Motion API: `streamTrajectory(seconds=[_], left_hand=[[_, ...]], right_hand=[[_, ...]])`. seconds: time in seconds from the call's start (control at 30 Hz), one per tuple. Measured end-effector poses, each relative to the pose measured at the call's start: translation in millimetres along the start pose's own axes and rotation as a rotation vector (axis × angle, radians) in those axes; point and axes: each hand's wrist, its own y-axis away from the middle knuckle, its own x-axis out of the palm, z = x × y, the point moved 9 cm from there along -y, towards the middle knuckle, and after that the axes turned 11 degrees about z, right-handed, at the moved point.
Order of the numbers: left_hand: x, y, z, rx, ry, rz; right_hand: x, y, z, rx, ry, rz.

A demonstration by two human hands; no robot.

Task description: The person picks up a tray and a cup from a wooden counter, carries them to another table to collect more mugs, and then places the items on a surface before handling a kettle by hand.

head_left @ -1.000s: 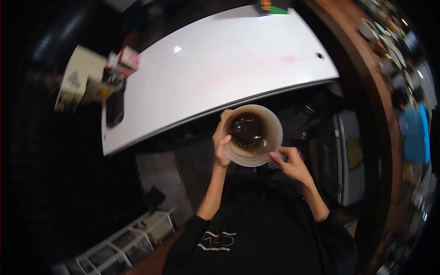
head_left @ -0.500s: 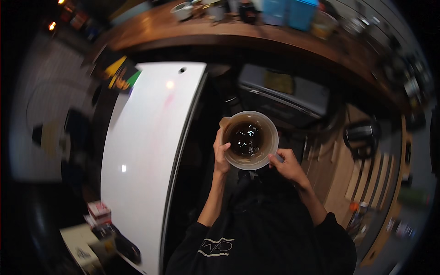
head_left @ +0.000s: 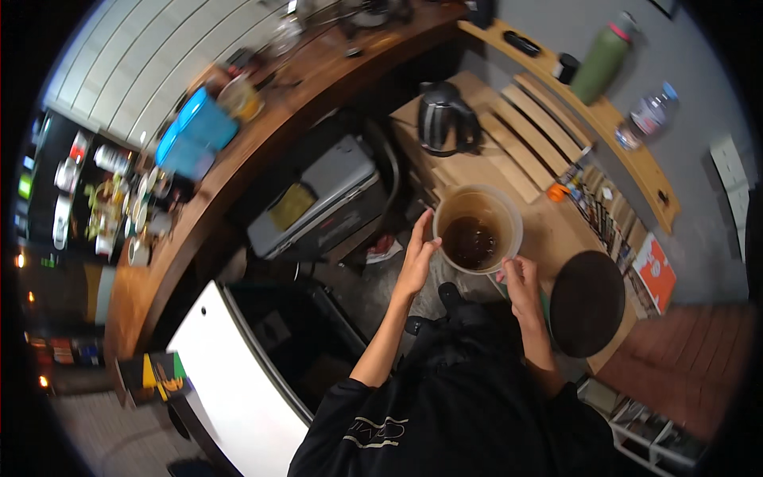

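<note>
Between my hands I carry a round, pale translucent plastic jug (head_left: 510,208) with dark brown liquid (head_left: 472,242) in the bottom. My left hand (head_left: 416,256) supports its left side, thumb and fingers laid along the wall. At its near right side, my right hand (head_left: 520,288) is closed, fingers curled at what looks like the jug's handle, mostly hidden by the hand. The jug is held in the air over the floor (head_left: 381,285), its mouth facing up and tilted slightly.
A black kettle (head_left: 443,119) stands on a wooden slatted bench ahead. Nearby are a round dark stool top (head_left: 588,304), a grey cooler box (head_left: 318,199), and a white-topped freezer (head_left: 230,389) to the left. A curved wooden counter (head_left: 262,143) carries blue containers (head_left: 195,131) and several cups.
My view has swung right, from the white freezer toward the bench with the kettle. The jug has come along, still in both hands, and its liquid has shifted toward the near side.
</note>
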Motion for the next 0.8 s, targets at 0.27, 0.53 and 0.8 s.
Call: streamTrajectory(seconds=[0.27, 0.53, 0.8], left_hand=[[129, -77, 43, -0.197, -0.033, 0.435], [236, -98, 65, -0.251, 0.089, 0.794], [267, -108, 95, -0.306, 0.149, 0.801]], right_hand=[[-157, 23, -28, 0.046, 0.054, -0.426], [-238, 39, -31, 0.01, -0.013, -0.601], [-255, 28, -44, -0.004, 0.013, -0.616]])
